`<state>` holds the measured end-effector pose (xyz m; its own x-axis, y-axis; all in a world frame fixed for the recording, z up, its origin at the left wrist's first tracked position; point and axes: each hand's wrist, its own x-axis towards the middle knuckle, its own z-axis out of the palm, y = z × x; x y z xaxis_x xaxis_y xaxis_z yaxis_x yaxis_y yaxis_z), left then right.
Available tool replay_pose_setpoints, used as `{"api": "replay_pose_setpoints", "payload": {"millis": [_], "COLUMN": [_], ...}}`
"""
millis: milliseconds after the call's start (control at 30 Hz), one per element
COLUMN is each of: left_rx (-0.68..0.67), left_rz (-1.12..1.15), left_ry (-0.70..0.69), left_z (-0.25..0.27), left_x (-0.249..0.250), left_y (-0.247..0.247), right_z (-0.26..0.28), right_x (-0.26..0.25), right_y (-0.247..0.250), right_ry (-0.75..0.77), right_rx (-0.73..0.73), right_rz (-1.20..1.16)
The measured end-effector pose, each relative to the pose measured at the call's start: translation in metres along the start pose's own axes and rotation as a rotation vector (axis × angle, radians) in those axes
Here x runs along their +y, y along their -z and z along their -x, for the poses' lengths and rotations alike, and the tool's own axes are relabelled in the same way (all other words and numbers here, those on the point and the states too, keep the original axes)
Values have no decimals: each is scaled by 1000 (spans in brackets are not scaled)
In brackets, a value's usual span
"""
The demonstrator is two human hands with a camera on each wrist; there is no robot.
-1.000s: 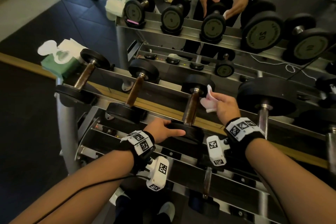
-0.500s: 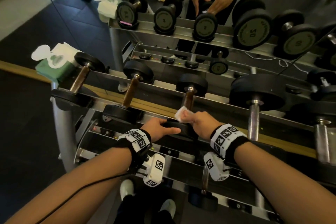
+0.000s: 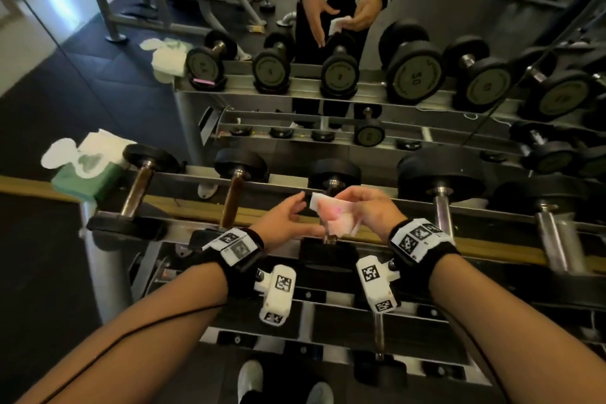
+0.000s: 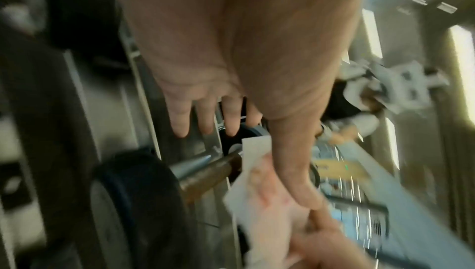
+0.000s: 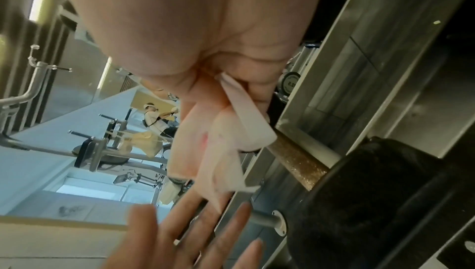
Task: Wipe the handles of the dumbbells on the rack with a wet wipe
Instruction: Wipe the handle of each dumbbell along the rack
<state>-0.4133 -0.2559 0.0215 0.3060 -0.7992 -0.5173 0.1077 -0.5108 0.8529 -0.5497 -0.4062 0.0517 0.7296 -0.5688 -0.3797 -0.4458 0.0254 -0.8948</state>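
The right hand (image 3: pixel 367 207) pinched a crumpled white wet wipe with pinkish stains (image 3: pixel 334 215) between thumb and curled fingers (image 5: pixel 259 88), holding it at the centre of the head view, just above the brown rusty handle of the third black round-headed dumbbell (image 3: pixel 334 174) on the grey metal rack (image 3: pixel 295 184). In the right wrist view a fold of the wipe hung down against that handle. The left hand (image 3: pixel 285 223) was held beside the wipe with its fingers (image 4: pixel 180 119) straight and slightly spread, palm turned toward the right hand; its thumb tip reached the wipe's edge, though real contact could not be told through the blur. Both forearms came up from the bottom of the frame, wrists wearing black bands with white square-patterned markers. In the mirror at the upper right, a large dumbbell face read "50", reversed. A green wipe pack with a white flap (image 3: pixel 85 170) sat at the rack's left end, middle left of the frame.
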Motion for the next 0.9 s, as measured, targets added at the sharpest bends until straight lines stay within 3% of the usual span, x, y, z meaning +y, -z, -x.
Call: {"api": "replay_pose_setpoints", "payload": {"millis": [100,367,533,700,900], "left_rx": [-80,-126,-140,18,177], "left_rz": [380,396,467,505,423], "left_ry": [72,130,169,145,79], "left_z": [-2,-16,-25,-38,-52], "left_x": [3,-12,-19,-25,-30], "left_y": [3,13,15,16,30], "right_z": [-2,-4,-8,-9,10], "right_x": [-2,16,20,31,64], "right_y": [-6,-20,-27,-23,-14], "right_ry": [-10,4,-6,31,-48], "right_rx": [-68,127,163,151,47], "right_rz": [88,150,204,135,96]}}
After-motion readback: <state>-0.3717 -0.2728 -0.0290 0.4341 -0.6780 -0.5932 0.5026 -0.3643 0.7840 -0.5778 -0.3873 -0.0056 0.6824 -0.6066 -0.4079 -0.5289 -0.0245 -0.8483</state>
